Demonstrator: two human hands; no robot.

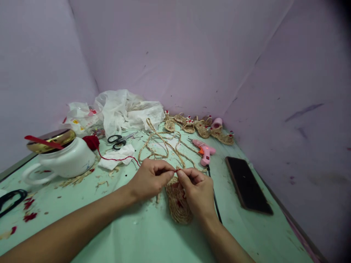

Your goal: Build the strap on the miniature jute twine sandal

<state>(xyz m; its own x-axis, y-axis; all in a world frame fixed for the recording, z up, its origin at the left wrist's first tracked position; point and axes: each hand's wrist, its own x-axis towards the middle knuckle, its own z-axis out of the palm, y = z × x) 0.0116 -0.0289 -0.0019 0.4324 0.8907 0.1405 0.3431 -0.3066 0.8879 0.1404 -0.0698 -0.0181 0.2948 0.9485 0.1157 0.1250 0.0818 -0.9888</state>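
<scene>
A small coiled straw sole (179, 210), slipper-shaped, lies below my fingers, its upper part partly hidden by my right hand. Red yarn (117, 159) runs from a red ball (91, 142) at the left to my fingers. My left hand (152, 179) is closed in a pinch on the yarn just above the sole's top end. Beside it, my right hand (197, 188) also pinches, its thumb and forefinger on the yarn close to the left fingertips. Red bits show on the sole. Braided straw cord (164, 140) lies in loops beyond my hands.
A pink glue gun (204, 149) with a black cable lies right of the cord, near a dark phone (248, 184). Scissors (120, 140), white tissue (117, 157) and a white cup (67, 160) stand left. Small straw slippers (201, 128) and plastic bags (123, 109) line the back.
</scene>
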